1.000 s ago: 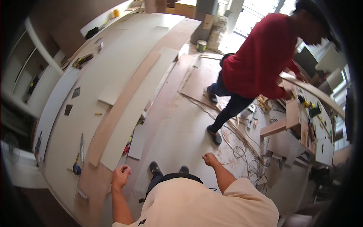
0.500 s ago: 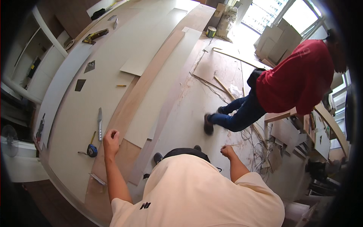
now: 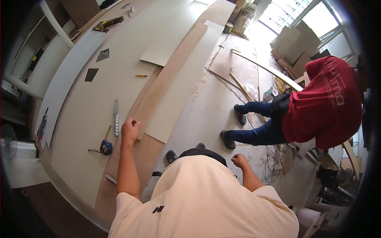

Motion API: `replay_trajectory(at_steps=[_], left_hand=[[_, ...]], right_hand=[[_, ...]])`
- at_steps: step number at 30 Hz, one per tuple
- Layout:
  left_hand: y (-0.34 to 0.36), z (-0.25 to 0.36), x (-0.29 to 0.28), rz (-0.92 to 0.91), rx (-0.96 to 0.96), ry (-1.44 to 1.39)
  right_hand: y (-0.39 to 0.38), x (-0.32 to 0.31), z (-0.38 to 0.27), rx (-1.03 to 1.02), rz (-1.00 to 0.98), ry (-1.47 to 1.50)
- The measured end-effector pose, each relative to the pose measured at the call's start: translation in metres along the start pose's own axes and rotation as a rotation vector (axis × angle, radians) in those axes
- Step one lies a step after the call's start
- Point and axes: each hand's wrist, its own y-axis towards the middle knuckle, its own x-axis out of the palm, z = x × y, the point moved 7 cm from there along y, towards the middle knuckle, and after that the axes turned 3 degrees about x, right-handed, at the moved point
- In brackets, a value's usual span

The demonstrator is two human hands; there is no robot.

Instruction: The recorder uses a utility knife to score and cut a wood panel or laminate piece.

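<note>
My left hand is closed, its fingers curled, over the near end of a long, narrow wooden strip on the worktable. Whether anything sits inside those fingers is hidden. Just left of it lies a putty knife with a pale handle, and below that a blue and black tape measure with a bit of yellow blade out. A yellow pencil rests farther up the board. My right hand hangs beside my body over the floor, fingers curled in; I cannot make out anything in them.
A person in a red shirt stands at right, back turned. Two dark square plates and a yellow and black tool lie on the pale board. Loose cables and wood strips litter the floor.
The person in red has moved right and turned away, now with both feet planted. My view has shifted, and my left hand shows slightly farther up and right. Both hands stay curled.
</note>
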Motion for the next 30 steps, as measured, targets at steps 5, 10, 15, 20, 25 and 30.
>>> replay_trajectory(at_steps=[5,10,15,20,25,30], left_hand=[[-0.007,-0.002,-0.024,0.032,-0.048,-0.014],[-0.010,-0.051,-0.049,0.175,-0.066,0.096],[0.007,-0.069,-0.061,0.252,-0.053,0.197],[0.019,-0.075,-0.049,0.178,-0.167,0.356],[0.029,-0.083,-0.037,0.121,-0.223,0.439],[0.032,-0.099,-0.031,0.138,-0.223,0.540]], right_hand=[[0.009,-0.004,0.008,0.044,0.067,0.108],[0.006,0.002,-0.016,0.001,0.043,0.124],[-0.007,0.000,-0.025,0.045,0.001,0.105],[-0.007,-0.007,-0.032,0.010,-0.022,0.052],[-0.002,-0.031,-0.102,-0.268,0.061,-0.085],[-0.022,-0.071,-0.232,-0.472,0.058,-0.135]])
